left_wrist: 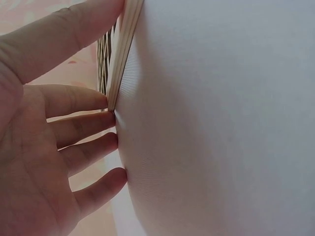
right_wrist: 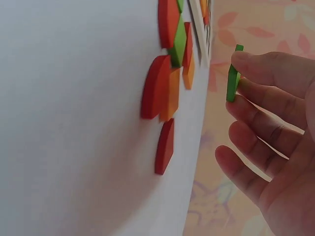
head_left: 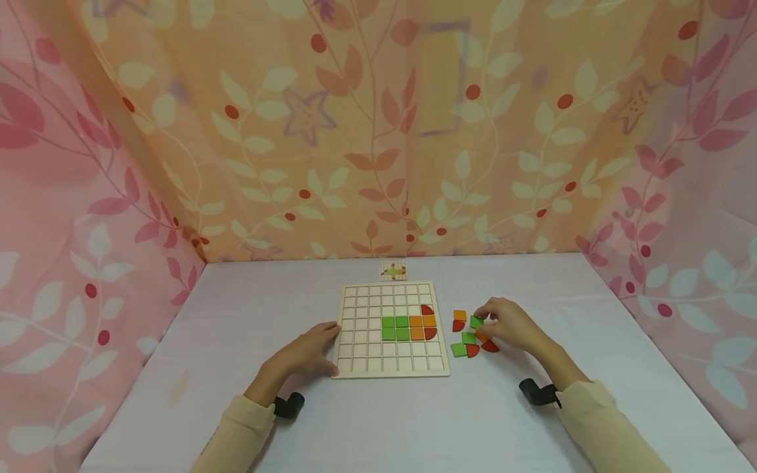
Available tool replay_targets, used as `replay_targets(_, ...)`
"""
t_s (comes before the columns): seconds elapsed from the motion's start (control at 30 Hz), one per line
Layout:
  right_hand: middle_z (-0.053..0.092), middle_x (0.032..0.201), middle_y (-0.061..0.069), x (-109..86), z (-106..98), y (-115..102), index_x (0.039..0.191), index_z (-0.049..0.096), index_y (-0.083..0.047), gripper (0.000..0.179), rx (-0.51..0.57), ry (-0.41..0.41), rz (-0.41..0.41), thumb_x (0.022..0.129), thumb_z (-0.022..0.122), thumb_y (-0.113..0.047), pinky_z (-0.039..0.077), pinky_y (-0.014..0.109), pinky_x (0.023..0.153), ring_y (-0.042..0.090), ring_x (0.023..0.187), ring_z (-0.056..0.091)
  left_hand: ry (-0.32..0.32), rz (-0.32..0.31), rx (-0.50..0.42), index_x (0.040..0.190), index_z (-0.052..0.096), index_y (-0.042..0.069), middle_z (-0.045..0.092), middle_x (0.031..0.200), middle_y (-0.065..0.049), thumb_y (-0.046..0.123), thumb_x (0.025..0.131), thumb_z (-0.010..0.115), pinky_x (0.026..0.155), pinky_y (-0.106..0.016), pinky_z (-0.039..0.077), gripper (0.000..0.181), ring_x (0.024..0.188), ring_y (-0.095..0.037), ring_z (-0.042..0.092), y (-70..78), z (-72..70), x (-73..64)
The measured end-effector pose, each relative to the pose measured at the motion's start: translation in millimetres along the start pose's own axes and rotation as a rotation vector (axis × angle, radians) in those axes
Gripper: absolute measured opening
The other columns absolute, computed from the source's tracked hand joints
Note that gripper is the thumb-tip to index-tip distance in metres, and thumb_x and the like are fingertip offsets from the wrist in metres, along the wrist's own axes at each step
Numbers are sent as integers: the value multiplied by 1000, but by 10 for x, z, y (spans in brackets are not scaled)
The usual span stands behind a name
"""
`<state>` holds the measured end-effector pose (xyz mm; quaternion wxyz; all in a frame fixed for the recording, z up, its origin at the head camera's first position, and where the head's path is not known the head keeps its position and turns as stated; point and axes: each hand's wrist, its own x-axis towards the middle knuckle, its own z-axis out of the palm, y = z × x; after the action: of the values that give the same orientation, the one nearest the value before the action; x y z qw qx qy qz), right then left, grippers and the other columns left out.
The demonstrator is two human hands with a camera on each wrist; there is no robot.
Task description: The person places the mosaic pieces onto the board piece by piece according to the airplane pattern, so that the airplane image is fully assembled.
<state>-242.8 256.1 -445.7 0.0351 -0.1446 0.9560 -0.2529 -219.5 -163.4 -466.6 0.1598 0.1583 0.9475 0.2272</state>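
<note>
Because only fingertips seem to bear the green piece [right_wrist: 234,73], it could twist or slip if the pinch slackened, dropping among the loose pieces; the right hand [head_left: 511,323], being so low over that cluster, might also nudge an orange square [head_left: 481,337] or a red quarter-round [head_left: 490,345] by its trailing fingers. Seen almost edge-on in the right wrist view, the green piece is clear of the tabletop [head_left: 378,424]; the right thumb tip lies across its upper part, the index finger behind it, the middle fingertip at its lower end; the other two fingers are spread and appear to touch nothing.

Outward from there, the loose pieces lie just beside the right edge of the grid board [head_left: 390,376]; coloured pieces fill cells towards that same edge, and a sideways shove from the left hand [head_left: 307,348] could jolt them; its fingers, fairly straight and spread, rest against the board's left edge, thumb by the near left corner; beyond, a small pattern card [head_left: 393,270] lies near the tabletop's far edge.
</note>
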Motion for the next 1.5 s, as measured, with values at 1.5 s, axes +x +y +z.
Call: replay_targets(1.5, 67, 91, 3, 700, 309, -858, 106, 74, -5, 27, 53, -36, -249, 82, 76, -16, 50, 31, 78, 20, 87, 59, 4, -10, -6, 146, 40, -1, 35, 156, -17, 20, 71, 87, 116, -53, 30, 91, 146, -37, 30, 14, -4, 11)
